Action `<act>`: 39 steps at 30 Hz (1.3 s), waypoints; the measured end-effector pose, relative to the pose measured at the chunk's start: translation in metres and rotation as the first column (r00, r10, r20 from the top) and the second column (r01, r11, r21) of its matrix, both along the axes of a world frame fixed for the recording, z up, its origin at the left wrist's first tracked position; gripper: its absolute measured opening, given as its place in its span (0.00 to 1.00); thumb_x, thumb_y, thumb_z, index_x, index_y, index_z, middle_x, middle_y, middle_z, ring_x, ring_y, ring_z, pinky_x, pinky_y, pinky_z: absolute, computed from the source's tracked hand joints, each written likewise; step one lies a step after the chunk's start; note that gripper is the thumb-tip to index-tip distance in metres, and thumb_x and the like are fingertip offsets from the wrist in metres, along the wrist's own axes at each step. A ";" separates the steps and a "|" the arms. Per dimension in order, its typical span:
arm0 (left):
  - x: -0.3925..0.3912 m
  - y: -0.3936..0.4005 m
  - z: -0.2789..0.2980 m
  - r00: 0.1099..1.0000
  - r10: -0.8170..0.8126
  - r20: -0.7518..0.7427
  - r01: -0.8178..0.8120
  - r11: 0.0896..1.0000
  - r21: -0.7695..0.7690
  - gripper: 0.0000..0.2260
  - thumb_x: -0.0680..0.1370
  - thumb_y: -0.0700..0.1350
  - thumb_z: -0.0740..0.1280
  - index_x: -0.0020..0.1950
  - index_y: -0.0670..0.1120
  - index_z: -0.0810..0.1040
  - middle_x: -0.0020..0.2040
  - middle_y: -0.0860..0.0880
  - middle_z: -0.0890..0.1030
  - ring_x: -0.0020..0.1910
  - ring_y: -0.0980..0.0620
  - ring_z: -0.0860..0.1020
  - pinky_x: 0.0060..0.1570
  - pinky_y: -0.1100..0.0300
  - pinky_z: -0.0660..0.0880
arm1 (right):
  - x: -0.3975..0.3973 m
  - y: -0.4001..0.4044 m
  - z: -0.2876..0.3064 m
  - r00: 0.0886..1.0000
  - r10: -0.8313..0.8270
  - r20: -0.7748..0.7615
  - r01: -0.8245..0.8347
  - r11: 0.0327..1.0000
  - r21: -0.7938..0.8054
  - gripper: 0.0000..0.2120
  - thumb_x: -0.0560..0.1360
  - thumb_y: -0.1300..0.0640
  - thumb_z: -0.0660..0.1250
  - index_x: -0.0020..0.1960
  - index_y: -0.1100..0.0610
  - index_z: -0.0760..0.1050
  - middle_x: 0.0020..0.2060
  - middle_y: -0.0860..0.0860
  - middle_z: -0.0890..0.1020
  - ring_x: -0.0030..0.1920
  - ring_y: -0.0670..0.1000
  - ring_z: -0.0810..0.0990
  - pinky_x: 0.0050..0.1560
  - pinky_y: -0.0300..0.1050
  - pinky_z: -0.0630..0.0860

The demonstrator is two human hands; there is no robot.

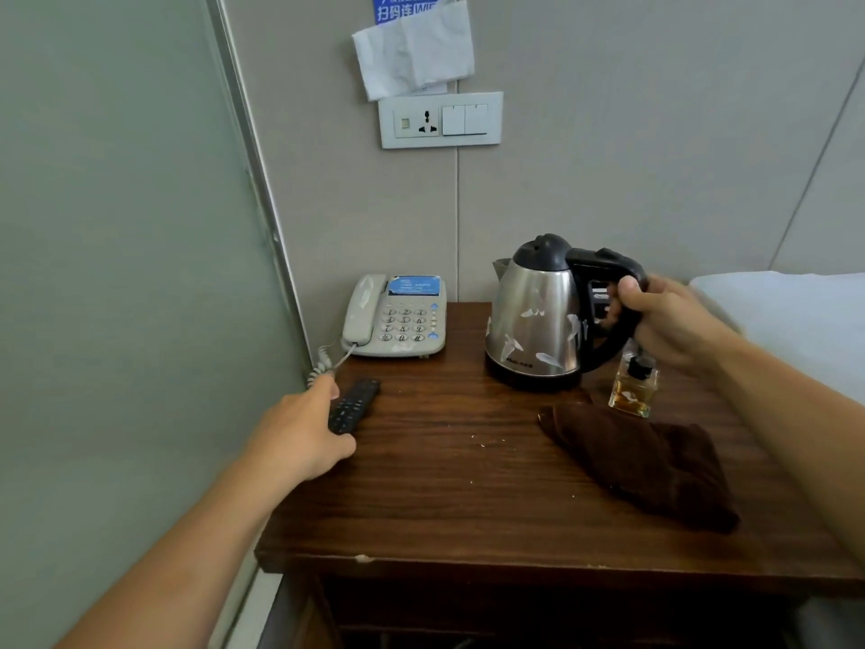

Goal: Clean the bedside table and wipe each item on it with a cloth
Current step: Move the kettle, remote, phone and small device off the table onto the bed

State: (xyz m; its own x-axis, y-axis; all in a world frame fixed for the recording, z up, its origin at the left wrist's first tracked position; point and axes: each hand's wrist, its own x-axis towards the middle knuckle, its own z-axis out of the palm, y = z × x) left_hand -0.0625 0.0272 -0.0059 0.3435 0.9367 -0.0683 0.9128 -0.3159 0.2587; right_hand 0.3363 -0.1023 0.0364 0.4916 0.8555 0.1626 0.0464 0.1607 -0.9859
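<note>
Right hand [664, 316] gripping kettle [538, 320] handle at table's [444, 517] 1 o'clock corner. Left hand [299, 433] resting on remote [353, 405], fingers curling over its near end, looks like grabbing it. Remote's long axis pointing toward 1 o'clock. Cloth [641, 461] lying at 4 o'clock, untouched, closer to right hand, so guessing right one's dropping kettle and taking cloth.

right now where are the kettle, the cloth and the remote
kettle [533, 320]: head view, on its steel body
cloth [646, 461]: head view, middle of the brown folds
remote [356, 401]: head view, on its button face
</note>
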 end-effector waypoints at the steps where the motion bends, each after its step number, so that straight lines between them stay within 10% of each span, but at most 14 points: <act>1: -0.002 0.000 0.001 0.999 0.010 0.035 -0.011 1.000 0.017 0.27 0.73 0.53 0.75 0.69 0.55 0.67 0.58 0.48 0.80 0.52 0.45 0.80 0.45 0.54 0.74 | -0.002 0.002 -0.001 1.000 -0.009 -0.002 0.009 1.000 0.013 0.11 0.75 0.51 0.67 0.49 0.60 0.75 0.36 0.53 0.75 0.38 0.52 0.76 0.54 0.52 0.73; 8: 0.005 -0.014 0.019 0.924 -0.079 0.375 -0.004 0.976 0.216 0.20 0.74 0.48 0.77 0.59 0.57 0.70 0.51 0.53 0.84 0.43 0.49 0.80 0.37 0.55 0.70 | -0.013 -0.002 0.022 0.991 -0.129 -0.021 0.130 0.985 0.111 0.09 0.86 0.60 0.59 0.48 0.58 0.73 0.33 0.52 0.73 0.32 0.48 0.75 0.45 0.48 0.75; 15: 0.092 -0.057 0.066 0.729 -0.335 0.597 0.140 0.927 0.349 0.21 0.71 0.49 0.80 0.55 0.58 0.72 0.49 0.59 0.83 0.49 0.52 0.83 0.52 0.52 0.77 | 0.026 -0.080 0.116 0.960 -0.280 -0.019 0.278 0.937 0.211 0.08 0.85 0.56 0.61 0.49 0.58 0.73 0.31 0.50 0.74 0.33 0.50 0.72 0.47 0.49 0.72; 23: 0.287 -0.133 0.106 0.568 -0.686 0.455 0.588 0.725 0.359 0.17 0.74 0.50 0.77 0.55 0.54 0.71 0.42 0.57 0.82 0.37 0.54 0.81 0.32 0.62 0.71 | 0.109 -0.248 0.141 0.788 -0.614 0.035 0.601 0.781 0.172 0.10 0.85 0.57 0.62 0.46 0.59 0.73 0.31 0.51 0.72 0.32 0.50 0.72 0.43 0.47 0.71; 27: 0.376 -0.179 0.101 0.463 -0.785 0.413 0.723 0.603 0.337 0.18 0.73 0.50 0.74 0.56 0.52 0.69 0.42 0.52 0.83 0.43 0.46 0.80 0.42 0.53 0.74 | 0.147 -0.328 0.134 0.638 -0.767 0.063 0.755 0.640 0.143 0.09 0.85 0.59 0.62 0.46 0.59 0.73 0.31 0.51 0.72 0.32 0.50 0.71 0.42 0.47 0.71; 39: 0.564 -0.239 0.072 0.470 -0.828 0.307 0.772 0.554 0.311 0.15 0.76 0.43 0.69 0.58 0.44 0.66 0.49 0.44 0.80 0.44 0.42 0.76 0.36 0.54 0.69 | 0.259 -0.371 0.099 0.426 -0.905 -0.023 0.899 0.420 0.123 0.07 0.84 0.62 0.64 0.48 0.62 0.76 0.35 0.55 0.70 0.36 0.52 0.70 0.42 0.46 0.71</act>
